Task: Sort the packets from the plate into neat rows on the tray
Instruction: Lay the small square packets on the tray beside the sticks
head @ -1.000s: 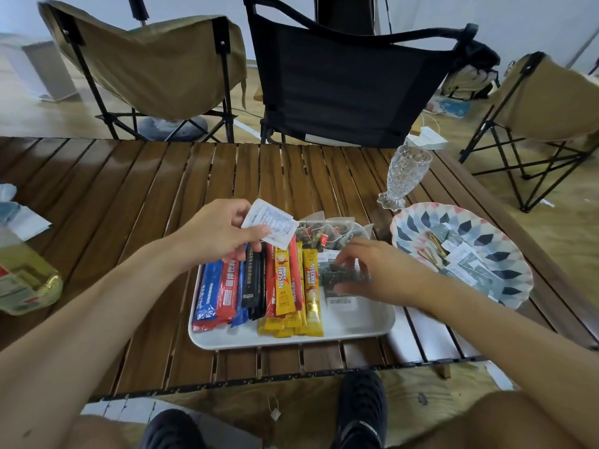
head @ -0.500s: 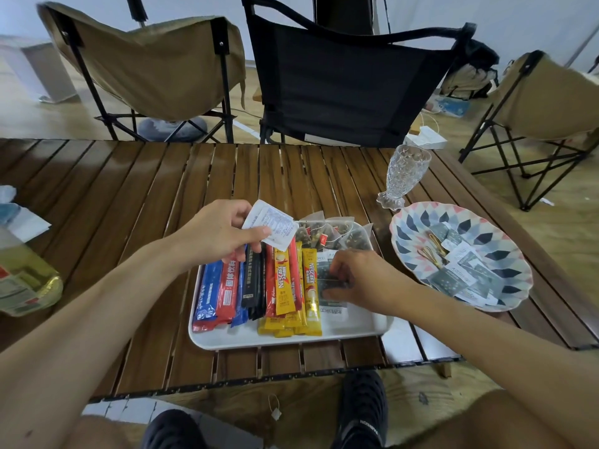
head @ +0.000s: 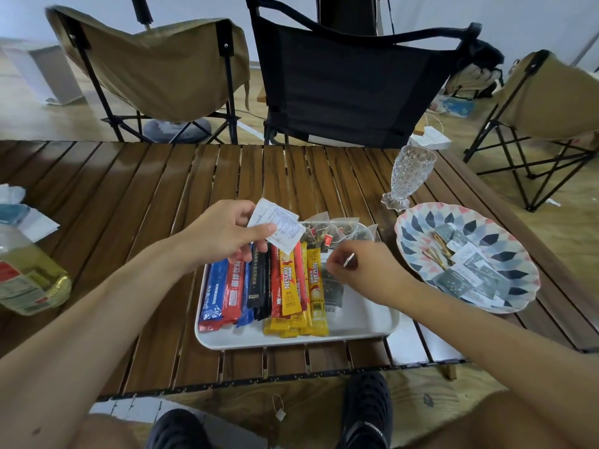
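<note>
A white tray (head: 366, 322) lies on the slatted table in front of me. Blue (head: 214, 293), red (head: 234, 286), black (head: 259, 280) and yellow stick packets (head: 316, 286) lie on it in rows, with clear tea bags (head: 337, 231) along its far edge. My left hand (head: 223, 236) holds a white square packet (head: 277, 226) above the tray's far left. My right hand (head: 363, 270) hovers over the tray's right half, its curled fingertips pinching the upper end of a dark grey packet (head: 332, 288) that lies beside the yellow sticks. The patterned plate (head: 421, 222) to the right holds several grey and white packets (head: 466, 275).
A cut-glass goblet (head: 408, 176) stands behind the plate. A bottle of yellow liquid (head: 26, 273) and tissues (head: 19, 215) sit at the left edge. Folding chairs stand beyond the table. My shoes show below the near table edge.
My right hand has drawn back and risen from lying flat over the dark packets to pinching at their upper end. My left hand has kept its white packet in place.
</note>
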### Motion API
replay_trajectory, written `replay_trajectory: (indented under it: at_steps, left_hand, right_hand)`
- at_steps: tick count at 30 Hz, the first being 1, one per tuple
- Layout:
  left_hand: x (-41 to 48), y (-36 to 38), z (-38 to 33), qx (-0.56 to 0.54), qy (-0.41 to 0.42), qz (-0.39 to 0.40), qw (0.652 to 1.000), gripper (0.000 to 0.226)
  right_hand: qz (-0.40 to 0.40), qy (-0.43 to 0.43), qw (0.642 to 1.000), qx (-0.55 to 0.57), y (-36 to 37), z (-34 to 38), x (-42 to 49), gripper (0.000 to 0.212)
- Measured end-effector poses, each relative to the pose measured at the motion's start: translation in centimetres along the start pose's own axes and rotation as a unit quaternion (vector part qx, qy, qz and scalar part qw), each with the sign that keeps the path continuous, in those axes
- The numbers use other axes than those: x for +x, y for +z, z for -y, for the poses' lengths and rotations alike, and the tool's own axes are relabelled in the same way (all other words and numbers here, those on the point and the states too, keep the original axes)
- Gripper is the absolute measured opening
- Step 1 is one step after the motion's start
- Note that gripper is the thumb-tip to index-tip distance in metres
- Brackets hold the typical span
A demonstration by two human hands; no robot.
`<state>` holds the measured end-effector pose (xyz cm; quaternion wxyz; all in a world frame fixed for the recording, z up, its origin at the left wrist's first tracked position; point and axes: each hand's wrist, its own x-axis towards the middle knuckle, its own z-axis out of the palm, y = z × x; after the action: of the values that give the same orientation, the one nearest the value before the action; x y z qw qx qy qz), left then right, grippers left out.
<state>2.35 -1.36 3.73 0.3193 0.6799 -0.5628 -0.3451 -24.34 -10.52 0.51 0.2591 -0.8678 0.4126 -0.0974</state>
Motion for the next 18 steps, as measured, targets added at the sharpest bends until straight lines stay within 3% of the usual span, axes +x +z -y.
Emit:
replay_trajectory:
  at_steps: [3, 6, 9, 13, 18]
  left_hand:
    - [-0.1, 0.1, -0.1, -0.01, 0.004, 0.02, 1.0, 0.035]
    - [-0.1, 0.3, -0.5, -0.026, 0.011, 0.039, 0.999, 0.039]
    - [-0.2, 0.7, -0.9, -0.036, 0.018, 0.047, 0.998, 0.042]
    - [-0.2, 0.8, -0.9, -0.029, 0.011, 0.04, 0.999, 0.047]
    - [-0.1, 0.2, 0.0, -0.041, 0.002, 0.01, 0.999, 0.043]
  right_hand:
    - [-0.055, -0.01, 0.993, 0.105, -1.0, 1.2, 0.2, 0.02]
    - [-0.056, 0.012, 0.974, 0.218, -1.0, 2.5, 0.6, 0.036]
    - [-0.046, 0.027, 0.961, 0.271, -0.9, 2.9, 0.9, 0.029]
    - [-0.058, -0.003, 0.958, 0.28, -1.8, 2.4, 0.8, 0.016]
    - [-0.045, -0.062, 0.979, 0.186, -4.7, -0.8, -0.3, 0.011]
